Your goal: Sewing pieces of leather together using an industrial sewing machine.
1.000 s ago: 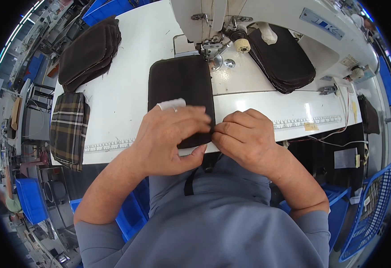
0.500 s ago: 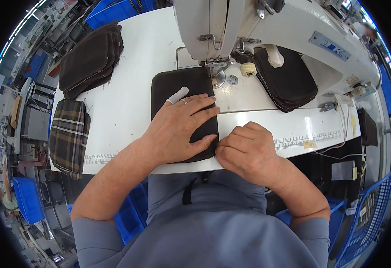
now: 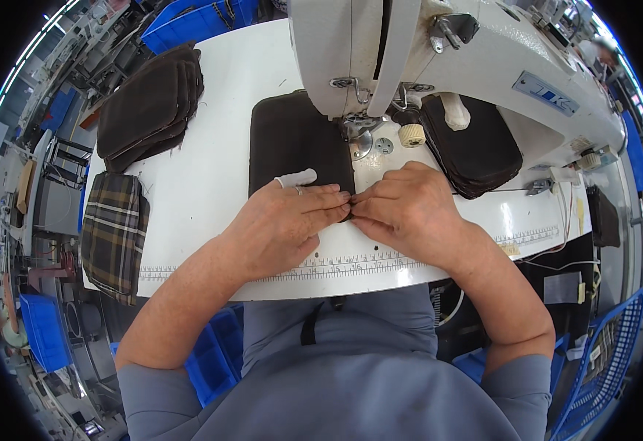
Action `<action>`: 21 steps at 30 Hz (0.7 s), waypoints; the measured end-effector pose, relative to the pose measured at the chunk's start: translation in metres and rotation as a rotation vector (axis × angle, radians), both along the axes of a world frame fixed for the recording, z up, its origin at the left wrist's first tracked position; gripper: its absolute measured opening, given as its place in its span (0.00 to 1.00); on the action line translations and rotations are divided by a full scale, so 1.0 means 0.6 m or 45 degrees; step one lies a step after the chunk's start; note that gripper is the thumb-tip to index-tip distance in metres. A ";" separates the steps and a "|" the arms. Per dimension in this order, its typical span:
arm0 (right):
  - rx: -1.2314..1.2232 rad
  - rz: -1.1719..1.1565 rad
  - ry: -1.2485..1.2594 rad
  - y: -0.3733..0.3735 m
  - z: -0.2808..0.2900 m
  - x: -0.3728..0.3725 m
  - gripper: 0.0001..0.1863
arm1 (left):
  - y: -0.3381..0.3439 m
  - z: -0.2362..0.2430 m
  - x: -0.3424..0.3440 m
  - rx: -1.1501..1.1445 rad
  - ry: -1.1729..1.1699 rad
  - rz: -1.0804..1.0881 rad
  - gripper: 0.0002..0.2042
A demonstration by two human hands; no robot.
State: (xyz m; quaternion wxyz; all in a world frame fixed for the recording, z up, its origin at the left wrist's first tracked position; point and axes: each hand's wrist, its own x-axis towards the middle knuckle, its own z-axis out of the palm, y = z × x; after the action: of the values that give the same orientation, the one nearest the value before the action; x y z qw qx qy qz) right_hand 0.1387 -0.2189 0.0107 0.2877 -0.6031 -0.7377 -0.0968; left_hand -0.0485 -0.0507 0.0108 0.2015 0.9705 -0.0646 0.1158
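Note:
A dark brown rounded fabric panel (image 3: 292, 140) lies on the white sewing table, its right edge beside the presser foot (image 3: 358, 126) of the sewing machine. Flat across the panel's near part rests my left hand (image 3: 281, 224), fingers stretched toward the right edge, a white cover on one finger and a ring on another. My right hand (image 3: 413, 209) pinches the panel's near right edge between thumb and fingers. The two hands' fingertips meet there. The panel's near end is mostly hidden under my hands.
Dark brown panels (image 3: 145, 103) are stacked at the far left, with plaid pieces (image 3: 114, 228) nearer. Another dark stack (image 3: 475, 151) lies under the machine arm (image 3: 527, 70). A printed ruler strip (image 3: 336, 268) runs along the table front. A blue bin (image 3: 196, 26) stands behind.
The panel has slid away from me along the presser foot. My right hand has moved up and left to meet my left fingertips, and my left fingers now sit nearer the panel's near end.

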 end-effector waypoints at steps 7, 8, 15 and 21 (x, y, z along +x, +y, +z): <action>-0.142 -0.022 0.027 0.019 0.005 0.030 0.07 | 0.037 -0.014 0.032 0.124 -0.097 0.005 0.23; -0.119 -0.037 0.047 0.021 0.003 0.031 0.07 | 0.042 -0.015 0.038 0.141 -0.133 0.012 0.24; -0.003 -0.141 0.062 0.038 -0.019 0.036 0.08 | 0.080 -0.021 0.073 0.185 -0.172 0.037 0.22; -0.086 -0.317 -0.131 0.038 -0.029 0.036 0.15 | 0.088 -0.014 0.090 0.362 -0.124 0.080 0.16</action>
State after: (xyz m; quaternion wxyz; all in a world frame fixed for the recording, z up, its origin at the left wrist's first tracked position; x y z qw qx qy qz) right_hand 0.1606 -0.1962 -0.0064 0.2147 -0.6935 -0.6738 -0.1376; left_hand 0.0058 0.0021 0.0023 0.0549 0.9840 -0.0596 0.1587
